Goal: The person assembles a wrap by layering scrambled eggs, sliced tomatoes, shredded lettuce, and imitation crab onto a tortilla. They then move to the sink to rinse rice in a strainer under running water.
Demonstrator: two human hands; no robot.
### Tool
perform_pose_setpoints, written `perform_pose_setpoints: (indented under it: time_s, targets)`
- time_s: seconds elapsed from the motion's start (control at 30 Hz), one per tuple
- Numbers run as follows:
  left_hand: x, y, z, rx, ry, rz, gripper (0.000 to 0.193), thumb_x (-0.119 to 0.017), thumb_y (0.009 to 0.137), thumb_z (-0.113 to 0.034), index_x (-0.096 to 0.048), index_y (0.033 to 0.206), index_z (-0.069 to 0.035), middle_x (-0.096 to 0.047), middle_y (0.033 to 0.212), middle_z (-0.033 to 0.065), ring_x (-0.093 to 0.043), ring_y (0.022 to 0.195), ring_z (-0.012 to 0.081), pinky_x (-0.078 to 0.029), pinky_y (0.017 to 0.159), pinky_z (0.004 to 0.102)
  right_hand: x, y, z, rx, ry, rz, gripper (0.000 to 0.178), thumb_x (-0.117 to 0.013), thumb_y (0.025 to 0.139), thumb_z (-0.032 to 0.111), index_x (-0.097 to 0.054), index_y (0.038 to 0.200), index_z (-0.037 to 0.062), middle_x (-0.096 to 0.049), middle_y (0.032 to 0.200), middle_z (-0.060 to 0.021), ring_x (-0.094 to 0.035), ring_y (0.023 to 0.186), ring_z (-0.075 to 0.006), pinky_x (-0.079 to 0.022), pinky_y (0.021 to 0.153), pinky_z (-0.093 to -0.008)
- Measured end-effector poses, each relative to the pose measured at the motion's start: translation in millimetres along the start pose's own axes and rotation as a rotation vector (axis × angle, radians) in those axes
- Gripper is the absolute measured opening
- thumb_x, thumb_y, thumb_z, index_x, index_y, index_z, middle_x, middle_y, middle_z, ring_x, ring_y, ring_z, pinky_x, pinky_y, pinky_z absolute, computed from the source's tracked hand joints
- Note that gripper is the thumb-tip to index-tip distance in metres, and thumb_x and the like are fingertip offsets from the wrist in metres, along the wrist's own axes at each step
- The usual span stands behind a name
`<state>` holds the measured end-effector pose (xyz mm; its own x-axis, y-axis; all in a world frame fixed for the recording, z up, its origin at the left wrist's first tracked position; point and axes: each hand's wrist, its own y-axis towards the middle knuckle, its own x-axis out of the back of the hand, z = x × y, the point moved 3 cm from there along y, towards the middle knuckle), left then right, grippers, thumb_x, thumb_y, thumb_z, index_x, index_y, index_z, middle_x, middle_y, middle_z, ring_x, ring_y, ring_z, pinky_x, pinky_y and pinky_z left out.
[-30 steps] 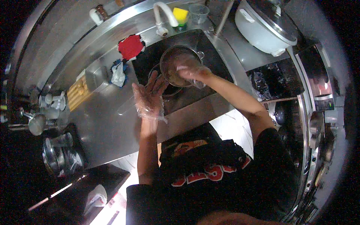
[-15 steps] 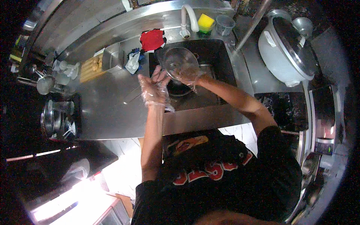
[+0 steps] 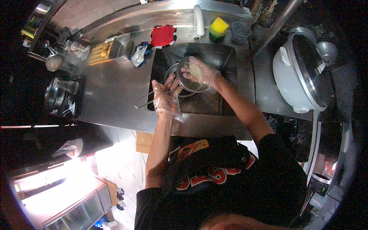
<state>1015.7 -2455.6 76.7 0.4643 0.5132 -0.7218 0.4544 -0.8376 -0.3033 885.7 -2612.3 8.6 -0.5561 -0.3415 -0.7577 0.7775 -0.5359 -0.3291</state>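
Observation:
My left hand, in a clear plastic glove, holds the wire handle of a round strainer across its palm, fingers partly spread. The strainer is tilted over the sink, at the right edge of a round bowl inside it. My right hand, also gloved, is at the strainer's round part with its fingers apart. A pale patch shows by its palm; what it is, I cannot make out.
Behind the sink stand a white faucet, a yellow sponge and a red cloth. A large white lidded cooker stands right. Leftward are a metal tray, a wooden board and several utensils in containers.
The strainer has shifted right and tilted, showing more of the bowl beneath. My right hand has moved with it and turned, its fingers now pointing left. The view has shifted slightly.

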Motion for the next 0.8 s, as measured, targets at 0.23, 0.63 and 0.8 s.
perform_pose_setpoints:
  time_s: [0.23, 0.63, 0.8]
  targets:
    - [10.7, -1.6, -5.0, 0.017, -0.099, -0.038, 0.046, -0.035, 0.101, -0.051, -0.045, 0.075, -0.015, -0.057, 0.122, 0.0285, -0.057, 0.11, 0.048, -0.052, 0.09, 0.0631, -16.2, -3.6, 22.3, -0.073, -0.335, -0.037, 0.036, -0.062, 0.093, 0.039, -0.06, 0.117, 0.0124, -0.064, 0.095, -0.0027, -0.062, 0.076, -0.0125, -0.052, 0.065, -0.0263]
    - [1.4, -6.3, -27.0, 0.014, -0.193, -0.078, 0.049, -0.022, 0.104, -0.048, -0.043, 0.076, -0.013, -0.055, 0.123, 0.0307, -0.053, 0.115, 0.0505, -0.047, 0.093, 0.0688, -24.3, 45.1, 14.8, 0.237, -1.262, -0.217, 0.043, -0.062, 0.092, 0.044, -0.067, 0.085, 0.0025, -0.061, 0.069, -0.0075, -0.058, 0.063, -0.0186, -0.049, 0.06, -0.0361]
    - [2.0, -6.7, -35.3, 0.032, -0.255, -0.16, 0.052, -0.023, 0.104, -0.046, -0.045, 0.07, -0.012, -0.054, 0.125, 0.0311, -0.051, 0.118, 0.0514, -0.046, 0.094, 0.0702, -55.2, 33.5, 25.7, 0.382, -1.339, -0.15, 0.057, -0.059, 0.091, 0.052, -0.064, 0.064, 0.0031, -0.061, 0.06, -0.0089, -0.058, 0.058, -0.02, -0.048, 0.06, -0.0376]
